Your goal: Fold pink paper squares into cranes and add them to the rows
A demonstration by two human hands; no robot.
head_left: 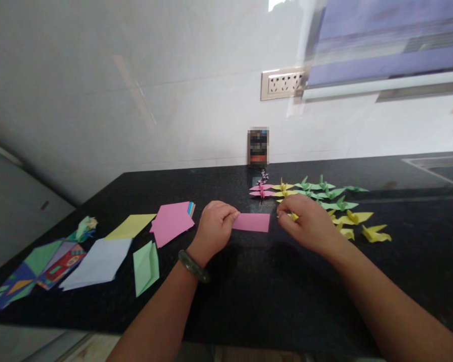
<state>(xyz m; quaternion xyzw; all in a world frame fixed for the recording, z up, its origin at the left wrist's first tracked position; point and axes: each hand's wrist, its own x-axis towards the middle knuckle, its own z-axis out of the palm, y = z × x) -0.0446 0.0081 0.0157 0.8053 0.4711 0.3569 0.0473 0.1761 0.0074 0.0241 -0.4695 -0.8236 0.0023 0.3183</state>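
with our left hand we pinch the left end of a pink paper rectangle between thumb and fingers; its long edges run sideways and its right edge is free. our right hand is curled just beyond that edge, apart from it, and we cannot tell whether its grip is pressed together. dark tabletop stretches between our forearms down to its near edge, giving us room to work in front of the rectangle.

just beyond the rectangle we see pink cranes, then yellow cranes and green cranes crowding around and behind our right hand, so there is little room on that side. to our left sit a pink stack, a folded green paper, a yellow sheet and white sheets, with patterned paper reaching toward the tabletop's left corner.
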